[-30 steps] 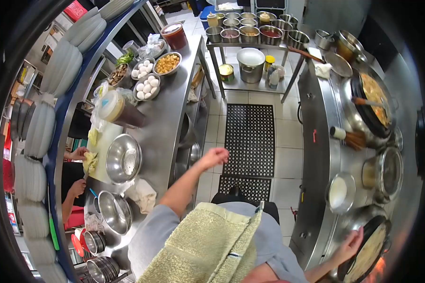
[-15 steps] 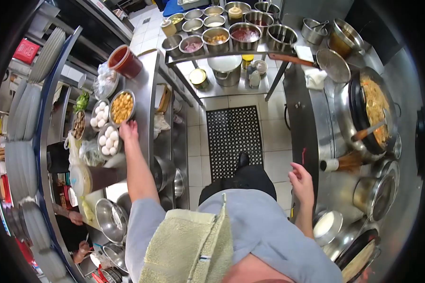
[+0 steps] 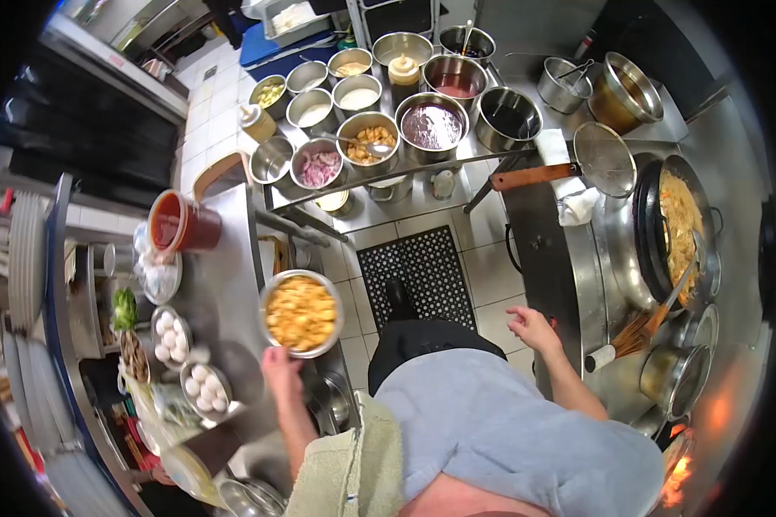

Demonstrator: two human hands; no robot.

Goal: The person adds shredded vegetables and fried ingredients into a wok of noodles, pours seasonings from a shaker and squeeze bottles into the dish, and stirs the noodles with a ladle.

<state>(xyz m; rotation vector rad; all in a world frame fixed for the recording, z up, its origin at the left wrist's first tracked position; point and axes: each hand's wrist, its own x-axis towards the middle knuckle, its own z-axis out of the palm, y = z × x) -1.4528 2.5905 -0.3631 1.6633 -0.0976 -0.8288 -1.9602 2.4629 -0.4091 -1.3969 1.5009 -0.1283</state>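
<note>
A steel bowl of orange-yellow chunks (image 3: pixel 301 314) is held at its near rim by my left hand (image 3: pixel 282 376), over the floor just off the left counter's edge. My right hand (image 3: pixel 533 327) hangs near the right counter's edge, fingers apart and holding nothing. Two bowls of white eggs (image 3: pixel 171 337) stand on the left counter, left of the held bowl. At the right, a large wok (image 3: pixel 683 228) holds a yellowish food, with a wooden-handled spatula (image 3: pixel 669 297) resting in it.
Ahead is a shelf (image 3: pixel 491 157) crowded with steel pots of sauces and toppings. A red tub (image 3: pixel 184 222) sits on the left counter (image 3: pixel 224 258). A strainer (image 3: pixel 605 159) and bamboo brush (image 3: pixel 621 339) lie right; flames (image 3: pixel 677 474) burn lower right. Part of a co-worker's hand (image 3: pixel 157 475) shows lower left.
My left hand has lifted the bowl of chunks off the left counter and brought it rightward. The camera view has moved forward, closer to the shelf of pots. My right hand remains empty.
</note>
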